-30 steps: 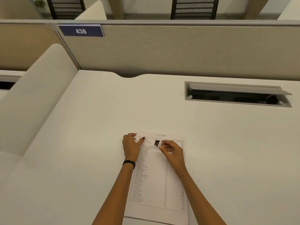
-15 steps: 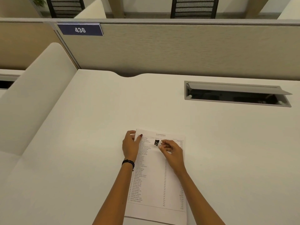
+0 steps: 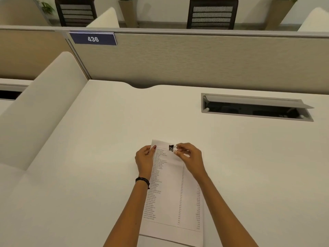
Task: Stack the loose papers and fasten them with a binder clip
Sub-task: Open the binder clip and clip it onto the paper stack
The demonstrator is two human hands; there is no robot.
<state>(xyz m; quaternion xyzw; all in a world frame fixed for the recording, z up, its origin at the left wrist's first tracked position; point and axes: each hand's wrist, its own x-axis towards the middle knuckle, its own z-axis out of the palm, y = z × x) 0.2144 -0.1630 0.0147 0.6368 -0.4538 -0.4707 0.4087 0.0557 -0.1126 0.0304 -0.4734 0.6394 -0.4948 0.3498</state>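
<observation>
A stack of printed papers (image 3: 170,196) lies on the white desk (image 3: 89,175), its long side running toward me. My left hand (image 3: 145,158) grips the stack's top left corner, thumb on the top sheet. My right hand (image 3: 189,157) pinches the wire handles of a small black binder clip (image 3: 171,148) between thumb and fingers. The clip hovers over the upper middle of the page, its black body pointing left. I cannot tell whether it touches the paper. The stack's top right corner is hidden under my right hand.
An open cable hatch (image 3: 256,108) with a raised lid sits in the desk at the back right. A beige partition (image 3: 195,61) with a blue "436" plate (image 3: 93,39) closes the back. A white padded divider (image 3: 35,107) borders the left side.
Both hands and the clip have shifted slightly toward the stack's top edge. The left thumb now sits higher on the corner. The grip on the clip is unchanged.
</observation>
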